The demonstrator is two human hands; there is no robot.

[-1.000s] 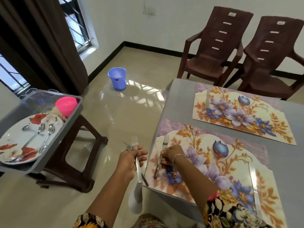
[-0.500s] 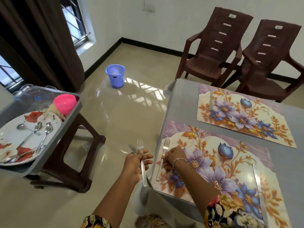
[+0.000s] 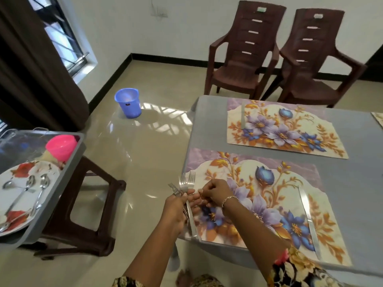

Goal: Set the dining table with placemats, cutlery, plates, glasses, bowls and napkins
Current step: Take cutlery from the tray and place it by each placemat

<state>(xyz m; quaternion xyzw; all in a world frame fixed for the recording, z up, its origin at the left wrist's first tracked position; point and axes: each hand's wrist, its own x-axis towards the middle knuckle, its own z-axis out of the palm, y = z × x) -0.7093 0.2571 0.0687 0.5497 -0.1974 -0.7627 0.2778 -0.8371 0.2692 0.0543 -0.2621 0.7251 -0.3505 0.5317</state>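
My left hand (image 3: pixel 176 206) grips slim, shiny steel forks (image 3: pixel 183 184). My right hand (image 3: pixel 216 192) curls beside them over the glossy floral placemat (image 3: pixel 269 183); I can't tell what it holds.

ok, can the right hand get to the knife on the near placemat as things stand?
Probably yes: the knife lies bare on the near placemat, nothing between it and the right hand, though its fingers are curled.

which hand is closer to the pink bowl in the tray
Left. The left hand, holding forks, is just off the table, toward the pink bowl; the right hand is farther, over the near placemat.
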